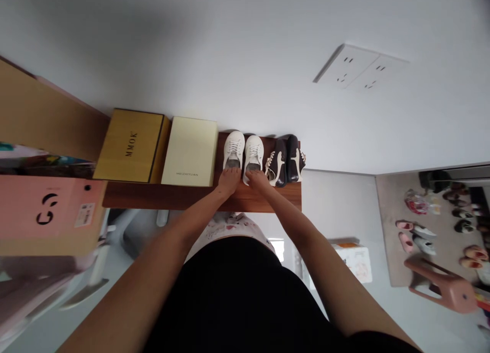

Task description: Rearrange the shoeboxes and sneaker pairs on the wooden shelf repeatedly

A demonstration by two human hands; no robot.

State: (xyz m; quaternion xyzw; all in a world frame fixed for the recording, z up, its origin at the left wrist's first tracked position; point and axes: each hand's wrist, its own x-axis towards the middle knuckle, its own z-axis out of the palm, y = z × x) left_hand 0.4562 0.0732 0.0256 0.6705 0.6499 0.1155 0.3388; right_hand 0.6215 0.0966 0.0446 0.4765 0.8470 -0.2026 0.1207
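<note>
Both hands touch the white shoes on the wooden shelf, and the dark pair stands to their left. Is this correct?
No: the head view shows the dark pair to the right of the white shoes. The left hand and right hand do touch them.

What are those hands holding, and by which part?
Left hand on the left white sneaker, right hand on the right white sneaker, both at the heel; grip or touch unclear.

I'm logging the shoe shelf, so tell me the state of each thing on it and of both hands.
left white sneaker, upright on the shelf, laced, left hand at its heel
right white sneaker, upright, laced, right hand at its heel
dark shoes, paired, upright beside the sneakers, untouched
gold box, lid shut
cream box, lid shut
</note>
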